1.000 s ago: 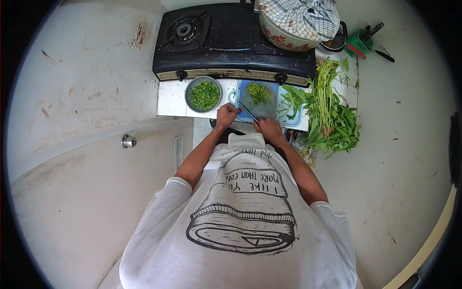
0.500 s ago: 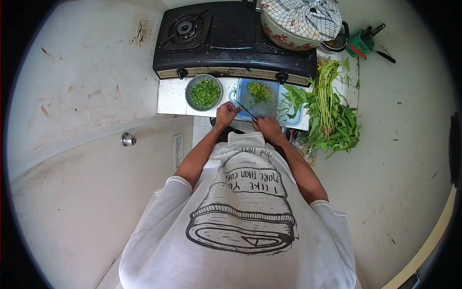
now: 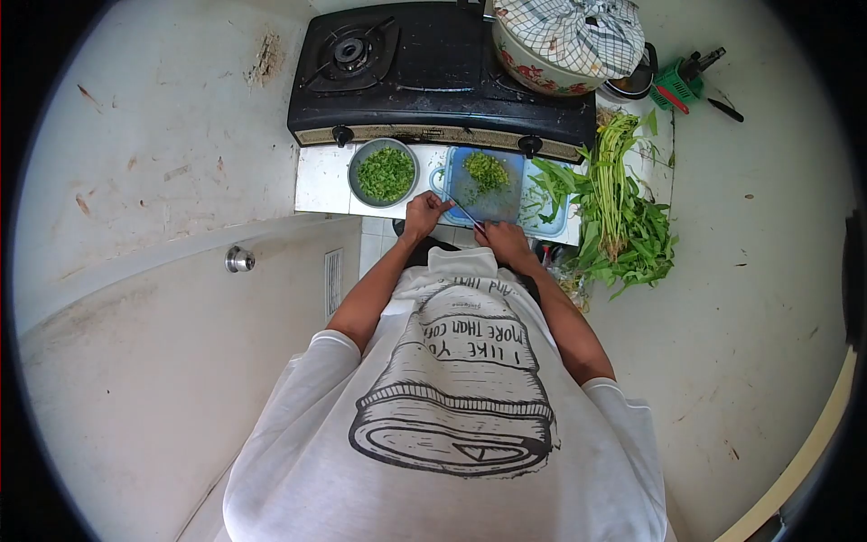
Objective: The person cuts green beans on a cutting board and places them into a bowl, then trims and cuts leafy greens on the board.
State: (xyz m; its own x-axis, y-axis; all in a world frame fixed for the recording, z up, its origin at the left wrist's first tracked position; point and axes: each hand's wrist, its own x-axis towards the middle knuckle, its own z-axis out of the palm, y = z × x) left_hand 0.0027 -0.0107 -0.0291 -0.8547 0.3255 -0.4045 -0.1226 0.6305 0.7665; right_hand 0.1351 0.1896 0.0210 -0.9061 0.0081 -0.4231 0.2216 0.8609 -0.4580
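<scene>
We start with the one black gas stove (image 3: 433,72) at the back of the tiled surface (image 3: 321,185). It shows one bare burner and two front knobs. Its right side carries a single flowered pot (image 3: 542,68) under a checked cloth, which we take to be there as a cover.

Right of the stove lies one loose bundle of long-stemmed greens (image 3: 623,217). Its leafy ends spill toward the near edge, close to the right arm and probably within easy reach.

In front of the stove sits one blue cutting board (image 3: 501,203) with one small heap of chopped greens (image 3: 488,170) pushed to its far side, which leaves the near part free. Just beside it on the left stands one metal bowl (image 3: 384,173) holding a second, larger lot of chopped greens. We judge it is set there so that cut pieces travel only a short way.

The left hand (image 3: 424,215) rests at the board's near left corner with the fingers curled down. We cannot tell whether it pins anything. The right hand (image 3: 504,242) is wrapped around the handle of the one knife (image 3: 462,210). The blade slants across the board's near left part toward the left hand's fingertips.
</scene>
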